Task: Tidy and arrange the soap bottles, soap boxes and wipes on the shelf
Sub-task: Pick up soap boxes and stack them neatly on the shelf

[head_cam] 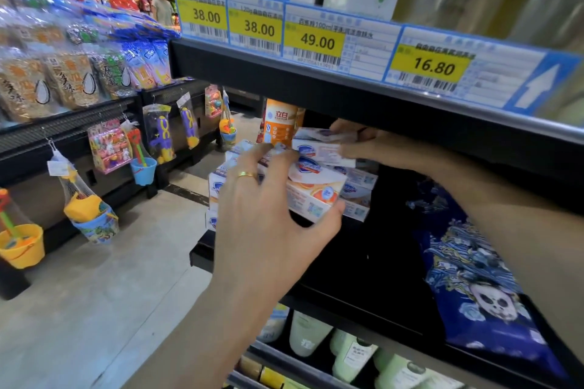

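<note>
Several white and orange soap boxes (319, 193) are stacked on the middle shelf (202, 254) near its left end. My left hand (271, 208) grips the front box of the stack, thumb under its right corner and fingers over the top. My right hand (363, 144) reaches under the upper shelf and holds a smaller white soap box (319, 148) on top of the stack. An orange soap bottle (279, 123) stands upright behind the boxes. A blue patterned pack (480, 281) leans at the shelf's right side.
The upper shelf edge (316, 88) with yellow price tags hangs low over my hands. Pale green bottles (350, 354) fill the shelf below. Across the aisle to the left, toy buckets (22, 243) hang from a snack rack. A person (162, 6) stands far back.
</note>
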The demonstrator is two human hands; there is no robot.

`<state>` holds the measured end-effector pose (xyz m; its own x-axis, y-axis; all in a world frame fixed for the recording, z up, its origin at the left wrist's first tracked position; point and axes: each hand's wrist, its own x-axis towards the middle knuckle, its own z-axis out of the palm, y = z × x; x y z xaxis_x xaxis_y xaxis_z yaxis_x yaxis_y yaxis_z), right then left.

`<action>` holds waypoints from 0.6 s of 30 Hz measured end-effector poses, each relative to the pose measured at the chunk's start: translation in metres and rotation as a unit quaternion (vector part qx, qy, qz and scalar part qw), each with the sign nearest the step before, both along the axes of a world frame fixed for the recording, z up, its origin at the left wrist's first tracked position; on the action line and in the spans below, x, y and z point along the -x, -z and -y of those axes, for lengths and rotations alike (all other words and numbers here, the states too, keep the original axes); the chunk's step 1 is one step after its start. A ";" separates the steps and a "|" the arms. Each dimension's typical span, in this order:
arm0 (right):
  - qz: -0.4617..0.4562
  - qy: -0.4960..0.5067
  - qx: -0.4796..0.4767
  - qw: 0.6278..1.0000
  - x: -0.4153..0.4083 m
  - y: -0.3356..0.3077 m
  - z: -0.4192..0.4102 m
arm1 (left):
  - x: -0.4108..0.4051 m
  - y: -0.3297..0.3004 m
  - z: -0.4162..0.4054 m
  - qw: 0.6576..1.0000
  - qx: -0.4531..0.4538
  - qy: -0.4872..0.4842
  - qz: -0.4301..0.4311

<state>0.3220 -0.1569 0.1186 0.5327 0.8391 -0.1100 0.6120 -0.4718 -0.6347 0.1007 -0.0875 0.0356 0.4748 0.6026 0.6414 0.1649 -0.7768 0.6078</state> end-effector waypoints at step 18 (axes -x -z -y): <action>-0.035 0.189 -0.079 0.978 -0.052 0.020 0.018 | -0.094 -0.004 0.030 0.983 -0.097 0.016 -0.154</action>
<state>0.3737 -0.1752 0.0989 0.8047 0.5923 -0.0415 0.3648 -0.5483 -0.7525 0.1946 -0.1180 0.0400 0.6819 0.4648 0.5648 0.2916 -0.8809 0.3728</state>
